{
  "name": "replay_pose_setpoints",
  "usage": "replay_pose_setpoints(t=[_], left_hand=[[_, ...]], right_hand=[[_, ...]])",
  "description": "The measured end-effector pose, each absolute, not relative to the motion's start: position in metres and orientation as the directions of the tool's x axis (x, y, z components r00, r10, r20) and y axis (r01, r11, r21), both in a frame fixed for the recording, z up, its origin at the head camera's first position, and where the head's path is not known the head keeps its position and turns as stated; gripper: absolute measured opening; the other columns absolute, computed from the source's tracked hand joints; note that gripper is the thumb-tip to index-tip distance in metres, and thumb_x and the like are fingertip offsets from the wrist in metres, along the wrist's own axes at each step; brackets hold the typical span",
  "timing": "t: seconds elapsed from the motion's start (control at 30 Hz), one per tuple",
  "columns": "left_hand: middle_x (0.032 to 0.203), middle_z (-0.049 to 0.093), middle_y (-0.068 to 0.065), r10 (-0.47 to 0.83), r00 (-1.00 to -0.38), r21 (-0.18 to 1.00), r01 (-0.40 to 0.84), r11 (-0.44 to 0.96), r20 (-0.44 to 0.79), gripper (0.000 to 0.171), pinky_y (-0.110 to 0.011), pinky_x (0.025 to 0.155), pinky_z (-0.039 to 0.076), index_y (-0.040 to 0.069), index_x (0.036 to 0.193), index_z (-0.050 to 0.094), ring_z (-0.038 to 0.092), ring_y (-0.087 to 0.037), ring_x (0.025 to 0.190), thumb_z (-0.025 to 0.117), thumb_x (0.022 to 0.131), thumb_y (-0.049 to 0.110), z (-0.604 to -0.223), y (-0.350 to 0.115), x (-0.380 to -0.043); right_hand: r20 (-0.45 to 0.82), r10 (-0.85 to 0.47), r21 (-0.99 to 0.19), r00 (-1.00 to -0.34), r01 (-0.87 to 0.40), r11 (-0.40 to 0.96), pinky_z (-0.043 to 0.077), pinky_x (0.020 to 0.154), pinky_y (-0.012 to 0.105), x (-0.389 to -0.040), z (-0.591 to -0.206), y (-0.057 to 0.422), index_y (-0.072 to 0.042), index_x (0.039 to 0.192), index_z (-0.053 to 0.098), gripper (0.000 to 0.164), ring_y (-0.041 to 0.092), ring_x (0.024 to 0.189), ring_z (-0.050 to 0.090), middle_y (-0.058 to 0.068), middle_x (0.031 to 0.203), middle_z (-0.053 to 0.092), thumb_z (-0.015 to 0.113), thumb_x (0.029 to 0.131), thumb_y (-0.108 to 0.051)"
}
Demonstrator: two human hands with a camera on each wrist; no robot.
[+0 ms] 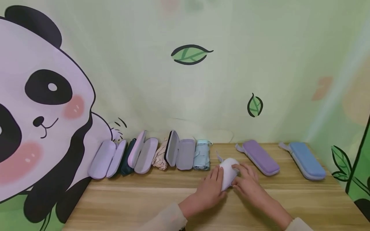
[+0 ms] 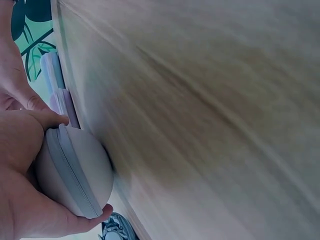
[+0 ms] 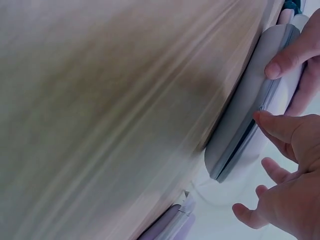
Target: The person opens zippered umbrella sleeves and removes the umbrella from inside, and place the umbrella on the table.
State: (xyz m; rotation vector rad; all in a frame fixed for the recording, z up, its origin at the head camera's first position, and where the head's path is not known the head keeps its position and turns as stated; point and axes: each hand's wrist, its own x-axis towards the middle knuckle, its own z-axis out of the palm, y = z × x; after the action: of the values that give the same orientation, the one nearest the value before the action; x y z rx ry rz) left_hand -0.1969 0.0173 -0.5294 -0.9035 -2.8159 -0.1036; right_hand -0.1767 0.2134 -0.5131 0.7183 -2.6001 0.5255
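A white zippered hard case [image 1: 229,173] lies tilted on the wooden table, between both hands. My left hand [image 1: 210,189] grips it from the left side, with thumb and fingers around its near end in the left wrist view. My right hand [image 1: 250,183] is at the case's right side. In the right wrist view, the right thumb and forefinger pinch at the zipper [image 3: 260,110], the other fingers loosely bent. A dark slit [image 3: 240,142] shows along part of the zipper. The small pull itself is hidden by the fingertips.
Left of the hands stand open cases in lilac [image 1: 101,160], pink [image 1: 147,154] and grey [image 1: 186,154]. Among them are folded umbrellas: dark teal [image 1: 128,162], beige [image 1: 160,158] and light blue [image 1: 202,155]. Closed purple [image 1: 260,157] and blue [image 1: 307,160] cases lie at right.
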Motion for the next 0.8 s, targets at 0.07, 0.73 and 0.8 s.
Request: replay_pose_setpoints(t=[0.07, 0.73, 0.8], left_hand=[[0.156, 0.041, -0.02, 0.574, -0.801, 0.026, 0.586, 0.81, 0.17, 0.088, -0.048, 0.092, 0.055, 0.0, 0.155, 0.033, 0.051, -0.032, 0.135, 0.07, 0.093, 0.049, -0.527, 0.016, -0.198], [0.162, 0.001, -0.038, 0.723, -0.688, 0.261, 0.689, 0.676, -0.056, 0.097, -0.059, 0.119, 0.02, -0.001, 0.161, 0.016, 0.01, -0.054, 0.149, 0.071, 0.088, 0.03, -0.51, 0.015, -0.182], [0.163, 0.001, -0.035, 0.699, -0.711, 0.229, 0.671, 0.705, -0.07, 0.096, -0.059, 0.119, 0.021, 0.001, 0.161, 0.016, 0.009, -0.053, 0.149, 0.071, 0.089, 0.031, -0.509, 0.021, -0.181]], right_hand=[[0.437, -0.394, -0.261, -0.809, -0.533, 0.805, 0.035, 0.097, 0.075, -0.177, -0.511, 0.212, -0.016, 0.074, 0.072, 0.017, 0.049, 0.133, 0.038, 0.02, 0.138, 0.056, 0.086, 0.076, -0.005], [0.403, -0.334, -0.274, -0.852, -0.461, 0.844, 0.033, 0.095, 0.072, -0.182, -0.512, 0.221, -0.02, 0.07, 0.068, 0.023, 0.05, 0.134, 0.034, 0.024, 0.141, 0.052, 0.084, 0.078, -0.005], [0.415, -0.349, -0.259, -0.84, -0.477, 0.84, 0.034, 0.094, 0.074, -0.18, -0.512, 0.223, -0.019, 0.068, 0.067, 0.025, 0.051, 0.133, 0.035, 0.024, 0.139, 0.053, 0.085, 0.076, -0.004]])
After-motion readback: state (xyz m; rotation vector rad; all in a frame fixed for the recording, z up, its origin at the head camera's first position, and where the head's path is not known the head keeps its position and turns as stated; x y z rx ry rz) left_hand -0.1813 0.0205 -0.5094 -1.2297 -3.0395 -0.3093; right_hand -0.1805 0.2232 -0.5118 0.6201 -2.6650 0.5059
